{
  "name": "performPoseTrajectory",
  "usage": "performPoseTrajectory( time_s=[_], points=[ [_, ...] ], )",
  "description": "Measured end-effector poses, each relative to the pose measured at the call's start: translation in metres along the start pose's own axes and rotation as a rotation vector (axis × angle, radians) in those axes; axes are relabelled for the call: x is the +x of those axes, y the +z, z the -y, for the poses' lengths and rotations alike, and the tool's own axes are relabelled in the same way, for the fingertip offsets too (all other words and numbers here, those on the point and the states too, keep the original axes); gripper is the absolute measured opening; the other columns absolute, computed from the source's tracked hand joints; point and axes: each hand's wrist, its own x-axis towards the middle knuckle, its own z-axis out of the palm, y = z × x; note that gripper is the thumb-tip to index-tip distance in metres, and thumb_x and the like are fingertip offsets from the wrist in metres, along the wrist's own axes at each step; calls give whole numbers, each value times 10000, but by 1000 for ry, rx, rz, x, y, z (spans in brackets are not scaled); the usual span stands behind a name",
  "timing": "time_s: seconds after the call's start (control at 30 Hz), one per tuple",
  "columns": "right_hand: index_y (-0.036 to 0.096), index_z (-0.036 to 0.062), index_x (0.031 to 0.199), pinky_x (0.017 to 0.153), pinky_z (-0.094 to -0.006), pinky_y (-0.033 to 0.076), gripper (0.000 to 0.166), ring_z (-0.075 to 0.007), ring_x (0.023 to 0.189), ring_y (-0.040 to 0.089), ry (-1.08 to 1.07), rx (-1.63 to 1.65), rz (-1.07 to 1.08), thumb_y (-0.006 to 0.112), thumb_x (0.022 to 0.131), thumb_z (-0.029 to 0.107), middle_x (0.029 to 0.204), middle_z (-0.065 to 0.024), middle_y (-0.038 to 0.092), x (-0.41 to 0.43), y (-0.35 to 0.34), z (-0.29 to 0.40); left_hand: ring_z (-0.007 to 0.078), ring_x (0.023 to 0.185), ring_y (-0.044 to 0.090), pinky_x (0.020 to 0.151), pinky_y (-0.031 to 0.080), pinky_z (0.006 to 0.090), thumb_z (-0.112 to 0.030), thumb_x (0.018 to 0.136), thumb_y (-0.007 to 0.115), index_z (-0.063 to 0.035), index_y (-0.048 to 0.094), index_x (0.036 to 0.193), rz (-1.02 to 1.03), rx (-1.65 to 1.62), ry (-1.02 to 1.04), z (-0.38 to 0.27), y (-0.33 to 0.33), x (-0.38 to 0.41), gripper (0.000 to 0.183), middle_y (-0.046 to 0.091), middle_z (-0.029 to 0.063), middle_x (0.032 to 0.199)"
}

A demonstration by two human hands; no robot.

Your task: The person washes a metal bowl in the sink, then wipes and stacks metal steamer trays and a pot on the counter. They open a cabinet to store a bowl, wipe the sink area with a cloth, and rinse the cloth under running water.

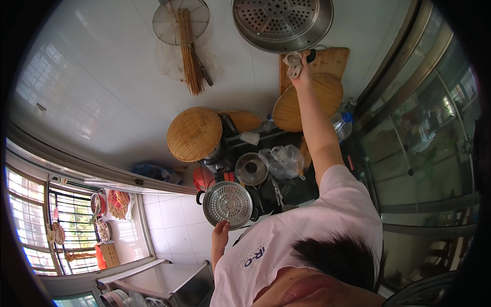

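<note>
My left hand (220, 235) has its fingers on the near rim of a metal steamer pan (228, 205) with a perforated base and dark side handles. My right hand (303, 75) is stretched out towards the wall and is closed on a crumpled pale cloth (294, 64). Just above it, a larger perforated steamer pan (284, 27) is against the tiled wall, its black handle (311, 56) beside my right fingers. Whether those fingers also grip the handle cannot be made out. Behind my right forearm are a wooden cutting board (333, 61) and a round woven bamboo tray (289, 109).
A wire skimmer (163, 25) and a bamboo brush (190, 73) hang on the wall. On the dark counter are a woven basket lid (194, 134), a glass-lidded pot (251, 178), a clear plastic bag (284, 161) and a plastic bottle (342, 128). Sliding glass panels (422, 153) line the right side.
</note>
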Motion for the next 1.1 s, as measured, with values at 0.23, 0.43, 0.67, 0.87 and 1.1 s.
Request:
performPoseTrajectory(
  time_s=[0.23,0.43,0.67,0.87,1.1],
  points=[
    [490,61,1111,578,-306,391,364,-146,694,469,-25,-27,3,357,956,362,890,-36,515,28,-18,3,187,971,577,843,428,285,-219,847,571,5,575,1096,-7,15,16,9,3,4,335,632,119,1012],
    [523,74,1008,515,-274,382,368,-140,602,443,6,-9,-50,374,942,403,751,-29,502,31,-14,-1,178,933,590,824,441,283,-199,840,582,1,580,1086,-47,-9,8,8,8,-6,317,635,116,996],
    [539,94,980,523,-266,387,347,-148,641,461,134,-151,14,414,923,413,838,-27,544,44,-91,-19,164,966,575,851,429,277,-181,867,557,2,563,1099,-83,10,43,29,9,-4,296,628,119,1016],
    [557,95,892,473,-246,349,232,-125,589,447,662,-677,-204,502,903,319,742,-21,527,-95,-146,-107,211,938,612,798,463,298,-204,857,557,2,549,1100,-217,24,-56,39,4,-40,318,630,143,1011],
    [613,11,849,565,-336,448,228,-173,659,571,1254,-1338,196,630,785,230,763,-75,609,-287,-314,-246,279,948,613,791,480,349,-220,832,570,0,550,1099,-251,132,-225,77,5,-79,347,612,183,1038]
  ],
)
